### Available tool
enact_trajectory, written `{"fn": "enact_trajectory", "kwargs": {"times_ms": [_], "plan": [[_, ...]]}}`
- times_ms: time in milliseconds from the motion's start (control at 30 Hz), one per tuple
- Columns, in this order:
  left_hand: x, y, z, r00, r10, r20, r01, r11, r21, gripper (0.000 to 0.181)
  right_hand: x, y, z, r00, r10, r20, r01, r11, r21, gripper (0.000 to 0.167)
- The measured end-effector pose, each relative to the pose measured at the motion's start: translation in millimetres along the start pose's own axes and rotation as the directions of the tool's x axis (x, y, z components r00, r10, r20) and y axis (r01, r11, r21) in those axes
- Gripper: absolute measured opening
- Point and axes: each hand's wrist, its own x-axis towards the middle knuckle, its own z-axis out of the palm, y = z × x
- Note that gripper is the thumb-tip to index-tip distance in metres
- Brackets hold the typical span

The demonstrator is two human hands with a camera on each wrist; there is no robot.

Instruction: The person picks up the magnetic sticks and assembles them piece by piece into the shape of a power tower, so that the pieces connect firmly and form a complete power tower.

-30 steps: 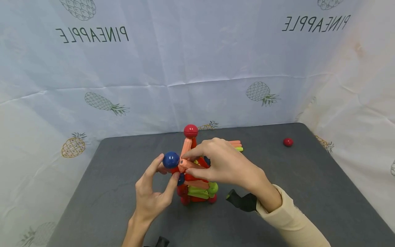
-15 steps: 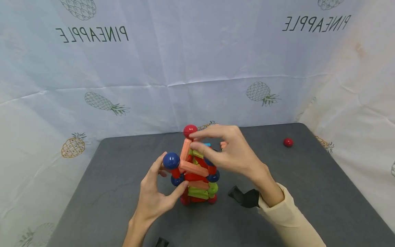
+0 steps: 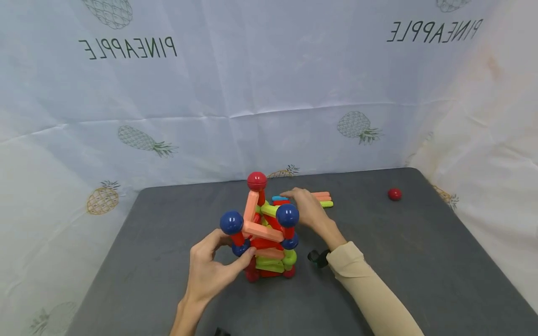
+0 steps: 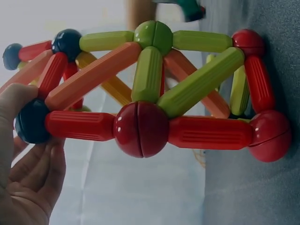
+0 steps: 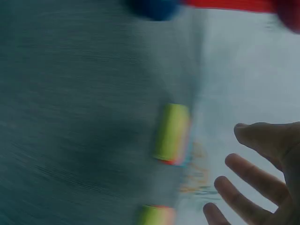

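A tower of magnetic rods and balls (image 3: 269, 254) stands upright on the table in the head view. My left hand (image 3: 210, 270) grips its left side, thumb and fingers around a dark blue ball (image 4: 32, 121) in the left wrist view. A salmon rod (image 3: 262, 231) spans the tower's front near the top, below two upper blue balls (image 3: 231, 222). Behind the tower and to its right, my right hand (image 3: 310, 207) reaches over loose rods (image 3: 321, 194). Its fingers are spread in the right wrist view, holding nothing, with blurred yellow-green rods (image 5: 172, 132) apart from them.
A single red ball (image 3: 394, 194) lies at the back right of the dark grey table (image 3: 399, 261). Behind the table hangs a pale cloth (image 3: 252, 84) printed with pineapples. A red ball (image 3: 257, 181) tops the tower's rear corner.
My right hand has let go of the salmon rod, now across the tower's front, and moved away to the loose rods. My left hand has slid lower, from the upper blue ball.
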Motion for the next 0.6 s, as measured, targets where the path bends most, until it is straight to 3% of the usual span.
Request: {"fn": "enact_trajectory", "kwargs": {"times_ms": [67, 200, 333, 600], "plan": [[-1.4, 0.1, -2.4, 1.0, -0.009, -0.003, 0.009, 1.0, -0.008, 0.043, 0.5, 9.2, 14.0, 0.999, 0.017, 0.047, -0.015, 0.999, -0.034, 0.056], [-4.0, -0.8, -10.1, 0.999, -0.032, -0.003, 0.032, 0.999, -0.011, 0.046, 1.3, 18.4, 29.1, 0.999, 0.016, 0.043, -0.014, 0.998, -0.059, 0.04], [-7.4, -3.8, -21.3, 1.0, -0.027, -0.014, 0.027, 1.0, -0.001, 0.053, 1.8, 19.3, 33.4, 0.999, 0.007, 0.039, -0.004, 0.997, -0.081, 0.033], [-13.3, -11.6, -44.4, 0.999, -0.026, -0.035, 0.027, 0.999, 0.031, 0.058, 4.5, 17.6, 39.1, 0.995, 0.032, 0.097, -0.016, 0.986, -0.165, 0.037]]}}
